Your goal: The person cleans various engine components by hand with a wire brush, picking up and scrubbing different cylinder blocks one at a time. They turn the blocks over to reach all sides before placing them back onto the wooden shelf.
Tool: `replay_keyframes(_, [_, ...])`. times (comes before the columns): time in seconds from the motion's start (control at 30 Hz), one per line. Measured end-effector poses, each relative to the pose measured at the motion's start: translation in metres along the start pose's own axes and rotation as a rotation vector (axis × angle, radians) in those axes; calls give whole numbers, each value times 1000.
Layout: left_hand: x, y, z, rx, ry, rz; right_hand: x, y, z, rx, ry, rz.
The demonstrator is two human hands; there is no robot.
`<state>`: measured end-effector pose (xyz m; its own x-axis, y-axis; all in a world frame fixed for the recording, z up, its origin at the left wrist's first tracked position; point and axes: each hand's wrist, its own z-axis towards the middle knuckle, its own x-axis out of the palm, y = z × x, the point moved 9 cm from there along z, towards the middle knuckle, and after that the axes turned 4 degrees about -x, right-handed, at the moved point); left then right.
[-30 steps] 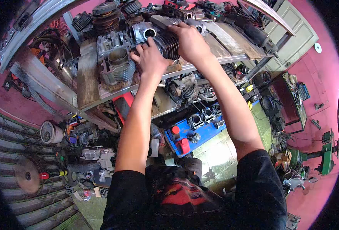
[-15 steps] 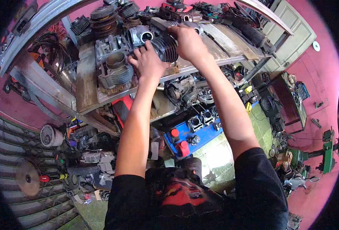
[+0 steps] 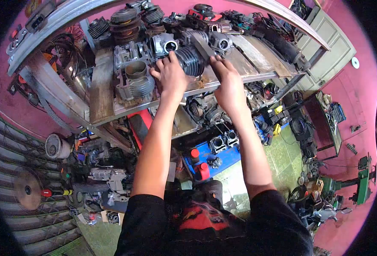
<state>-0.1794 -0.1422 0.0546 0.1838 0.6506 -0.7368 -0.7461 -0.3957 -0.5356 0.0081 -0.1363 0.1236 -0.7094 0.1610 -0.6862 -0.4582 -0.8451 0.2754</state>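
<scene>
A dark finned engine cylinder (image 3: 190,61) lies on its side near the front edge of the wooden shelf. My left hand (image 3: 171,77) grips its near left end, fingers spread over it and thumb low. In my right hand (image 3: 227,74) is a flat grey bar (image 3: 203,47), held by its near end and slanting away over the right end of the cylinder. Left of my left hand, a lighter finned cylinder (image 3: 136,81) stands upright with its bore facing up. Behind the dark cylinder sits a silver engine part with a round opening (image 3: 165,46).
The shelf (image 3: 101,94) carries stacked finned parts (image 3: 124,27) at the back and a long dark cylindrical part (image 3: 282,45) on the right. A metal frame bar (image 3: 69,13) arches overhead. Below stands a blue surface (image 3: 218,164) with red bottles (image 3: 202,170) and engine parts.
My right hand has drawn back toward me and right, bringing the flat bar along, now at a steeper slant. My left hand stays on the cylinder. The view has shifted slightly.
</scene>
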Motion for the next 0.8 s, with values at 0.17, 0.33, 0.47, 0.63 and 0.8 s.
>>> replay_keyframes(0.17, [-1,0,-1,1,-16,-2,32,-12,53,-56,68,49])
replay_keyframes(0.33, [0,4,0,20,-19,-17,24,-4,-34,-55,7,-47])
replay_keyframes(0.47, [-4,2,0,12,-6,-2,38,-16,-93,42,-57,16])
replay_keyframes(0.63, [-5,1,-3,45,-2,17,38,-4,-37,24,-176,25])
replay_keyframes(0.8, [-2,1,-3,40,12,10,45,-5,-35,-19,-110,8])
